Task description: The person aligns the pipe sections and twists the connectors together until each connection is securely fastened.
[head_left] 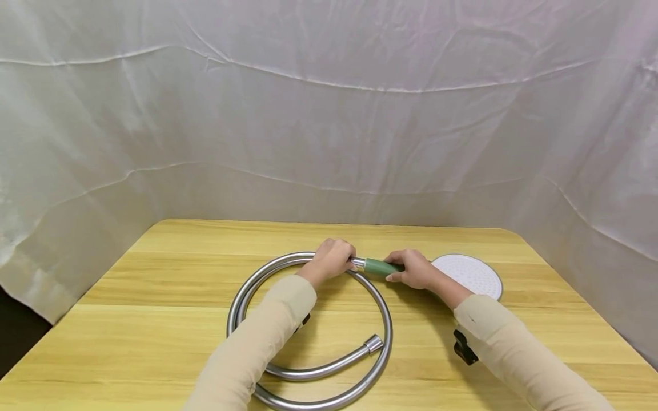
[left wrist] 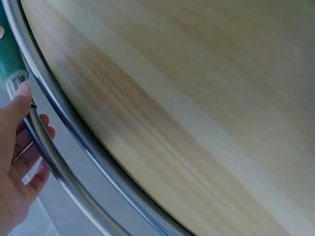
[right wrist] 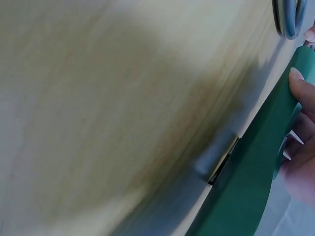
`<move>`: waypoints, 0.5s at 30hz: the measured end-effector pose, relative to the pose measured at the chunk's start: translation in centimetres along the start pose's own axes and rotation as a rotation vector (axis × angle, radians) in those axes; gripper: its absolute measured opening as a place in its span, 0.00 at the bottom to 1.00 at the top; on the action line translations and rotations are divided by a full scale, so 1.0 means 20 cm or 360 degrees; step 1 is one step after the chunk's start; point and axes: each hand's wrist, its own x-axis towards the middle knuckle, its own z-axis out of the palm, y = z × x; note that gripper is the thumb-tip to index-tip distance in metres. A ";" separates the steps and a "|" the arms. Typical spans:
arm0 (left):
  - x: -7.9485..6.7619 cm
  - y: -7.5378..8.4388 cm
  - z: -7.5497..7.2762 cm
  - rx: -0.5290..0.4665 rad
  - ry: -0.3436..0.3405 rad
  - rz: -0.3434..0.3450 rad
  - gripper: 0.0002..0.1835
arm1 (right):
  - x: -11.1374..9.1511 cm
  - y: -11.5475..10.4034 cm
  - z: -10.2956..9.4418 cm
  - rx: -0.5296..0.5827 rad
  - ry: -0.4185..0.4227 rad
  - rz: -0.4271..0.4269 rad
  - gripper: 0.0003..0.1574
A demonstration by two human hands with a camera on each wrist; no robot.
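A hand shower with a green handle (head_left: pixel 379 268) and a round white spray face (head_left: pixel 466 275) is held just over the table. My right hand (head_left: pixel 413 270) grips the handle; in the right wrist view the thumb lies along the green handle (right wrist: pixel 253 157). At the handle's narrow end, my left hand (head_left: pixel 330 260) pinches the chrome connector of a metal shower hose (head_left: pixel 389 325). In the left wrist view that hose (left wrist: pixel 59 164) runs from the thumb and fingers. Fingers partly hide the joint, so how far it is engaged cannot be told.
The hose lies coiled in loops on the wooden table (head_left: pixel 154 342), its loose chrome end fitting (head_left: pixel 373 343) resting near the loop's right side. Pale fabric (head_left: pixel 329 137) hangs behind and at both sides of the table.
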 end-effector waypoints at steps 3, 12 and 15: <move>0.01 0.00 0.01 0.0001 -0.0019 -0.0016 0.11 | 0.00 0.00 0.00 0.0005 -0.0001 0.0005 0.17; 0.01 0.02 0.02 0.0009 -0.0051 -0.0007 0.11 | -0.02 0.02 0.02 -0.0031 -0.0008 0.0050 0.18; 0.01 0.02 0.02 0.0003 -0.0050 -0.0009 0.11 | -0.02 0.01 0.02 -0.0037 -0.0002 0.0059 0.18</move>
